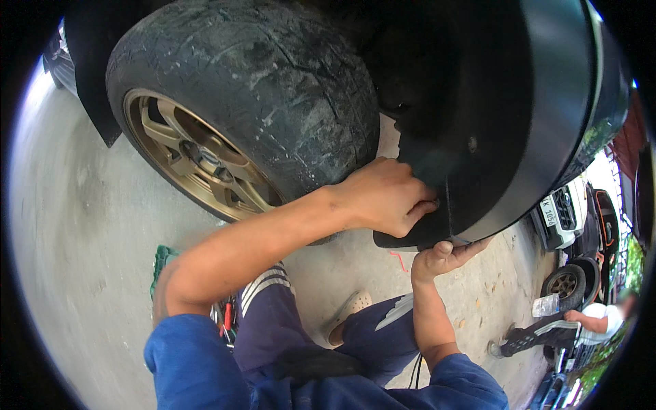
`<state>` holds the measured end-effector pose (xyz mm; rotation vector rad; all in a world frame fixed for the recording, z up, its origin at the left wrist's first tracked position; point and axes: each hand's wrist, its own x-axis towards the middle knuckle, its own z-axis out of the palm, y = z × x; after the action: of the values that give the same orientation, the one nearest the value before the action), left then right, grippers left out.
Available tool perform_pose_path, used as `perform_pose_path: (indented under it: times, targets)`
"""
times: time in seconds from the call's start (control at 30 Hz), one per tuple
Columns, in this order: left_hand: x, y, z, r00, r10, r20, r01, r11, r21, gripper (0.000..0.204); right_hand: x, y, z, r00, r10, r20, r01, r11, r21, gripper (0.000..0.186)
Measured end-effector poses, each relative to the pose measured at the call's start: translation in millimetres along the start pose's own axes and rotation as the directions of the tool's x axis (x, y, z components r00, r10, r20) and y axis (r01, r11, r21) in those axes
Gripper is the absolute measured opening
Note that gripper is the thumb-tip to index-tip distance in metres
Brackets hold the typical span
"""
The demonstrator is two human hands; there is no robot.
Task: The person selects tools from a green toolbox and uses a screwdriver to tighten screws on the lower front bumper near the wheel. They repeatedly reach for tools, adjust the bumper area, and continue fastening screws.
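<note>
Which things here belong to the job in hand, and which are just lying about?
Likely part of it:
black panel, left hand at its inner side, right hand under its edge
bronze wheel
red-handled tool, untouched

Apparently unrelated:
red strip on the floor
white vehicle

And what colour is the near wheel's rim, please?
The rim is bronze-gold, seen best in the head view.

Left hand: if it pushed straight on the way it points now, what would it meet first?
Most likely the black wheel-arch panel just ahead of the left hand. They may already touch; depth is unclear in this single view.
</note>
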<state>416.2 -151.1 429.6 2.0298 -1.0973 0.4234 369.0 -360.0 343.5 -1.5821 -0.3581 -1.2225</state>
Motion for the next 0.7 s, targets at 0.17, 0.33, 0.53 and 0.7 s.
perform_pose_path:
  times: [0.17, 0.33, 0.53, 0.7]
  targets:
    - [-43, 11, -28, 0.959, -0.285, -0.002, 0.265, 0.893, -0.364, 0.026, 4, -3, 4, 0.998, -0.059, -0.029, 0.056, 0.994, -0.091, 0.134]
    - [-122, 36, 7, 0.868, -0.496, 0.008, 0.353, 0.606, -0.713, 0.022, 4, -4, 4, 0.998, -0.055, -0.017, 0.052, 0.987, -0.152, 0.131]
    - [-117, 30, 67, 0.842, -0.508, -0.182, 0.219, 0.631, -0.744, 0.024, 7, -17, 0, 0.997, -0.059, 0.055, 0.070, 0.975, -0.212, 0.122]
    - [-88, 33, 90, 0.852, -0.428, -0.300, 0.051, 0.640, -0.767, 0.042, 4, -26, -31, 0.971, 0.067, 0.228, -0.029, 0.986, -0.165, 0.103]
